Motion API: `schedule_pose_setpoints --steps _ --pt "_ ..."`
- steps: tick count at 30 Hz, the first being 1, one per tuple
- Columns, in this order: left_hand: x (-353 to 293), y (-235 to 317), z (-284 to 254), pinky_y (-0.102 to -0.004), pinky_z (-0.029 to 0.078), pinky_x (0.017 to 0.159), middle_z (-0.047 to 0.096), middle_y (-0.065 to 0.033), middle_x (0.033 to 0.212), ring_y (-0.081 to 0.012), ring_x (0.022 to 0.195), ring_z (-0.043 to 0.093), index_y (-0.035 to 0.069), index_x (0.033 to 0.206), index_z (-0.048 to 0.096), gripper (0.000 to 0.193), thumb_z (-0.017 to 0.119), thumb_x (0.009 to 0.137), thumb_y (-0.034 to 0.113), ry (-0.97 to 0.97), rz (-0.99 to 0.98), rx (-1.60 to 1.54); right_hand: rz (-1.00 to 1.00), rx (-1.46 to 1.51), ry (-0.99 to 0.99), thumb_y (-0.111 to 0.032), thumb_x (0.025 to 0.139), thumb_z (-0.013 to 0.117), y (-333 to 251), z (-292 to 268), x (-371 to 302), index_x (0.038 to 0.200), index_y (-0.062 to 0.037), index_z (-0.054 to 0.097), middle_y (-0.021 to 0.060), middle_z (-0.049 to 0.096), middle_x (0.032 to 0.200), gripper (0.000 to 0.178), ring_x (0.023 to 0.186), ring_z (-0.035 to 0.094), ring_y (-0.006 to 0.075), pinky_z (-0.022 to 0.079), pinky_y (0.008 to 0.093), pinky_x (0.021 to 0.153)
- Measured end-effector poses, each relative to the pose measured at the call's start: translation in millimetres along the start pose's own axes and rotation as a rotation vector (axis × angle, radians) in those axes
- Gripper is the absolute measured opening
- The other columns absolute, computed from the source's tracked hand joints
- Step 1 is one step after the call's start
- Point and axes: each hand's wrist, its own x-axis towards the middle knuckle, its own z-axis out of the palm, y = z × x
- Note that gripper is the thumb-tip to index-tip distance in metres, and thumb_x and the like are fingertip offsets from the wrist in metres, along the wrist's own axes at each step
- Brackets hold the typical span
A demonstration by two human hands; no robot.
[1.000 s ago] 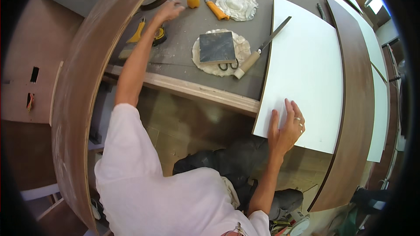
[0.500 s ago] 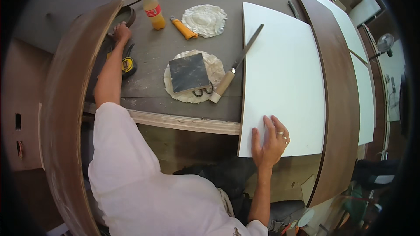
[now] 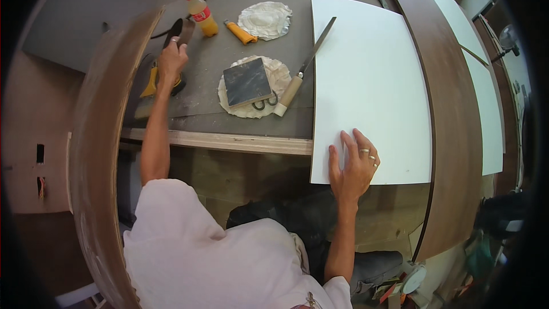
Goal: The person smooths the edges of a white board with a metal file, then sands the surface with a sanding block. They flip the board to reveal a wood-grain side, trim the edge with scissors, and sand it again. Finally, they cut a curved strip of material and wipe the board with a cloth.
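My left hand (image 3: 171, 60) grips a roll of brown edge banding (image 3: 187, 32) at the far left of the table. By that wrist lie a black-and-yellow tape measure (image 3: 179, 84), partly hidden, and a yellow-handled tool (image 3: 150, 82). My right hand (image 3: 353, 166) rests with fingers spread on the near end of a white board (image 3: 372, 91). A file (image 3: 293, 88) with a wooden handle leans its blade over the board's left edge. Left of it, a dark square block (image 3: 247, 83) sits on a wrinkled pale round cloth (image 3: 227, 106), with black scissors handles (image 3: 265, 103) poking out beneath.
A bottle of yellow drink (image 3: 202, 14) stands at the back, beside an orange tool (image 3: 241, 32) and another pale round cloth (image 3: 265, 20). An upright brown panel (image 3: 106, 131) borders the left side. A long brown board (image 3: 452, 109) lies right of the white one.
My left hand has picked up the roll of edge banding and brought it slightly to the right, clear of the brown panel. My right hand still lies on the white board.
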Motion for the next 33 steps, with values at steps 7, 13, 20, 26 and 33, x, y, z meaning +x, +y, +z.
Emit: schedule_pose_setpoints --steps 7,13,20,26,33 --pt "-75 60 -66 -0.0491 0.053 0.083 0.07 -0.0275 0.1 -0.0453 0.097 0.066 0.005 0.121 0.064 0.04 0.057 0.091 0.031 -0.019 0.023 -0.105 -0.035 0.017 0.019 -0.024 0.083 0.076 6 -5 -4 0.112 -0.0134 0.072 0.0074 0.064 0.125 0.031 0.119 0.056 0.0274 0.038 0.0426 0.102" --pt "-146 89 -109 -0.0488 0.053 0.079 0.07 -0.026 0.093 -0.0431 0.093 0.068 0.006 0.115 0.066 0.035 0.061 0.089 0.028 -0.045 0.101 -0.194 -0.06 0.053 0.05 -0.026 0.084 0.075 8 -5 -10 0.111 -0.0137 0.072 0.0081 0.066 0.121 0.029 0.12 0.056 0.0277 0.039 0.0432 0.101" --pt "-216 154 -121 -0.0361 0.05 0.073 0.057 -0.0044 0.074 -0.0165 0.065 0.055 0.001 0.108 0.06 0.026 0.055 0.102 0.026 0.141 0.047 -1.082 -0.102 0.092 0.07 -0.026 0.086 0.073 8 -2 -11 0.111 -0.0129 0.072 0.0099 0.067 0.121 0.029 0.116 0.058 0.0303 0.04 0.0445 0.102" --pt "-244 237 -130 -0.0302 0.045 0.081 0.043 0.0026 0.074 -0.0079 0.066 0.042 0.007 0.109 0.059 0.025 0.056 0.104 0.031 -0.12 0.049 -2.148 0.066 0.845 -0.049 -0.03 0.094 0.068 19 -9 -2 0.125 -0.0079 0.064 0.0122 0.068 0.117 0.037 0.107 0.064 0.0255 0.048 0.0405 0.094" --pt "-283 304 -96 -0.0329 0.048 0.089 0.051 0.001 0.076 -0.0096 0.069 0.049 0.006 0.112 0.059 0.027 0.056 0.104 0.032 -0.523 0.007 -2.298 0.361 1.641 -0.209 -0.029 0.104 0.058 38 -47 5 0.144 0.006 0.042 0.0097 0.069 0.102 0.055 0.094 0.066 0.0131 0.054 0.027 0.081"
